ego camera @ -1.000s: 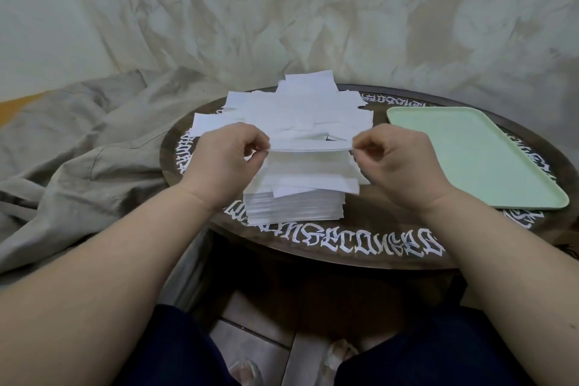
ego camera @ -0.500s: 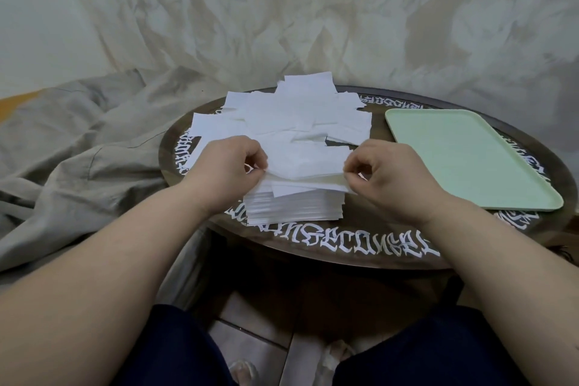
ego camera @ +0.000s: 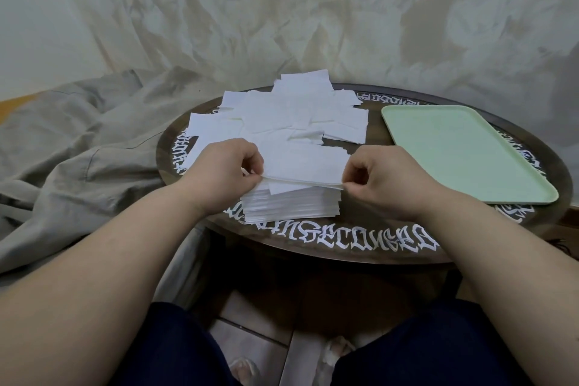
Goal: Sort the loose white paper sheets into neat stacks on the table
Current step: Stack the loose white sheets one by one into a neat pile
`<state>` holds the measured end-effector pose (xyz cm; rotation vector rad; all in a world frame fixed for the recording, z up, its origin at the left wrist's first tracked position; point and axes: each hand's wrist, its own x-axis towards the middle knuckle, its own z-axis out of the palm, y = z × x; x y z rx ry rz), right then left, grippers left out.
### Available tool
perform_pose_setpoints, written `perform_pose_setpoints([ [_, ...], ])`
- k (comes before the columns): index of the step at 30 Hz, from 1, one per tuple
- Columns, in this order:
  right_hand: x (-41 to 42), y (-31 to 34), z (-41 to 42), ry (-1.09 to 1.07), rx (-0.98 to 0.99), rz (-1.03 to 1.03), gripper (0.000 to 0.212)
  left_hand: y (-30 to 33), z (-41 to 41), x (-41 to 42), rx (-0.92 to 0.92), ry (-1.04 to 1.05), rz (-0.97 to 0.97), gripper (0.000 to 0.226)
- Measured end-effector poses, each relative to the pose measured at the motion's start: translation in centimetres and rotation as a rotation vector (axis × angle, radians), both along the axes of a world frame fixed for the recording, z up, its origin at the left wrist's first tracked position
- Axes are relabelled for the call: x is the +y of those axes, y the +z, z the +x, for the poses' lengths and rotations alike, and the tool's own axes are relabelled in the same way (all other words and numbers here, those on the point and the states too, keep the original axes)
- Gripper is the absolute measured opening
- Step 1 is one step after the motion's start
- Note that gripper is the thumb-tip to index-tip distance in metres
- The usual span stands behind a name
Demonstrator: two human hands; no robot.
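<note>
A neat stack of white paper sheets (ego camera: 291, 205) stands near the front edge of the round dark table (ego camera: 360, 247). On top of it lies a white sheet (ego camera: 305, 163). My left hand (ego camera: 224, 171) pinches its left edge and my right hand (ego camera: 387, 180) pinches its right edge. Behind the stack, a loose pile of white sheets (ego camera: 282, 113) spreads over the middle and back of the table.
A pale green tray (ego camera: 463, 150) lies on the table's right side. Grey-beige cloth (ego camera: 78, 141) is bunched to the left of the table. A draped sheet hangs behind. White lettering runs around the table's rim. My knees are below the table edge.
Both hands have lowered the pinched sheet from above the pile down onto the top of the neat stack.
</note>
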<state>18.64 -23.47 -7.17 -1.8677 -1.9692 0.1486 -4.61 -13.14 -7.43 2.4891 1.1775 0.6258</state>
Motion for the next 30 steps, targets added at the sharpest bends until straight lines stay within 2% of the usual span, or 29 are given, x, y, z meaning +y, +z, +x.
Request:
perform_pose_setpoints([
  [10,0.2,-0.2,0.1,-0.016,0.014,-0.038,0.008,0.0,0.1,-0.1,0.016,0.033,-0.069,0.024],
  [15,0.8,-0.5,-0.5,0.008,-0.075,-0.001,0.02,0.1,0.1,-0.2,0.025,0.043,-0.077,0.014],
  [18,1.1,-0.5,-0.7,0.004,-0.088,0.052,0.011,0.1,0.0,-0.2,0.018,0.052,-0.079,0.011],
  [25,1.1,-0.6,-0.6,-0.02,-0.004,0.127,0.007,0.0,0.3,0.0,0.048,0.023,0.003,0.024],
  [30,1.3,-0.4,-0.5,-0.054,0.001,0.182,0.007,0.0,0.6,0.0,0.058,0.048,0.087,0.008],
])
